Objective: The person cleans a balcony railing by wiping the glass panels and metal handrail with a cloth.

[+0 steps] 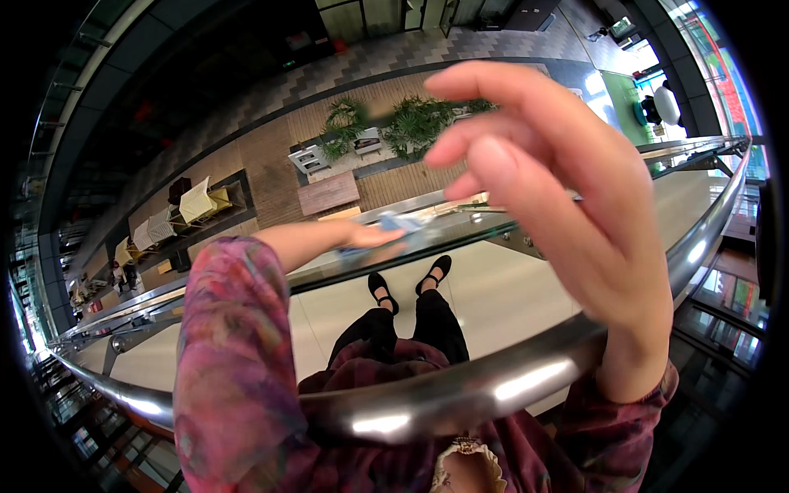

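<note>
My left hand [373, 235] reaches over the steel handrail to the outer side of the glass balustrade. A blurred blue and white cloth [400, 227] is in its fingers, close against the glass panel [370, 262]. My right hand [555, 179] is raised near the camera, fingers loosely curled and apart, with nothing in it. Its wrist is just beyond the polished handrail [462, 391], which curves across in front of my chest. Both of my sleeves are patterned in dark red.
My feet in black shoes [383, 293] stand on pale floor tiles [499, 283] behind the glass. Far below lie a lower floor with potted palms [416, 123], a wooden table [328, 193], cream canopies [196, 200] and a wooden deck. A metal bracket [117, 345] joins rail and glass.
</note>
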`<state>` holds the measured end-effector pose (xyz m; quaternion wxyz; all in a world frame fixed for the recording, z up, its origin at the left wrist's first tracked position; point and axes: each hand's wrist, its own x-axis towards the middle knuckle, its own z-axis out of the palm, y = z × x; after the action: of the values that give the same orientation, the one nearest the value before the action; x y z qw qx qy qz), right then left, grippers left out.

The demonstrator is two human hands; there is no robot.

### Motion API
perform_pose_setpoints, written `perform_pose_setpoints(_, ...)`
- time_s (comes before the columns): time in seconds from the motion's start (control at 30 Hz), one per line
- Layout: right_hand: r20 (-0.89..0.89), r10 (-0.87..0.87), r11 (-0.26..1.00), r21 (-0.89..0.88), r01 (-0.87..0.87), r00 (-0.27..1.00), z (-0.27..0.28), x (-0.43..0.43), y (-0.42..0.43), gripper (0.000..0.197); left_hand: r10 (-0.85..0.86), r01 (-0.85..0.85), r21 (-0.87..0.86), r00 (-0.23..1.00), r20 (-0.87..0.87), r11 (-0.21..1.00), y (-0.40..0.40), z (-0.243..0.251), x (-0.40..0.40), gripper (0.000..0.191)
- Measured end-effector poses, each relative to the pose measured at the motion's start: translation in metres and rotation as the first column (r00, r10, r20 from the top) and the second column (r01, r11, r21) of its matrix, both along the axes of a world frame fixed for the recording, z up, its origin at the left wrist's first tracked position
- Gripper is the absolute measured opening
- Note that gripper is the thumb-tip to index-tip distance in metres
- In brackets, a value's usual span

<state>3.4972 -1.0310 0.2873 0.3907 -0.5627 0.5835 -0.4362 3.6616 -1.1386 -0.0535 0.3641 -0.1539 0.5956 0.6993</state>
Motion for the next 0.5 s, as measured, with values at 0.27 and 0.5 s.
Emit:
perform_pose_setpoints(0.27, -0.181, -0.264, 0.964, -0.041, 0.261, 0.947, -0.007, 0.023, 0.003, 0.043, 0.016, -0.019, 0.045, 0.997, 0.069, 0.999, 0.017, -0.054, -0.005, 0.086)
perform_pose_setpoints(0.5, -0.373, -0.334, 0.933, 0.004, 0.361, 0.866, -0.006, 0.031, 0.009, 0.057, 0.046, -0.029, 0.122, 0.989, -0.143, 0.992, 0.054, -0.013, -0.081, 0.086)
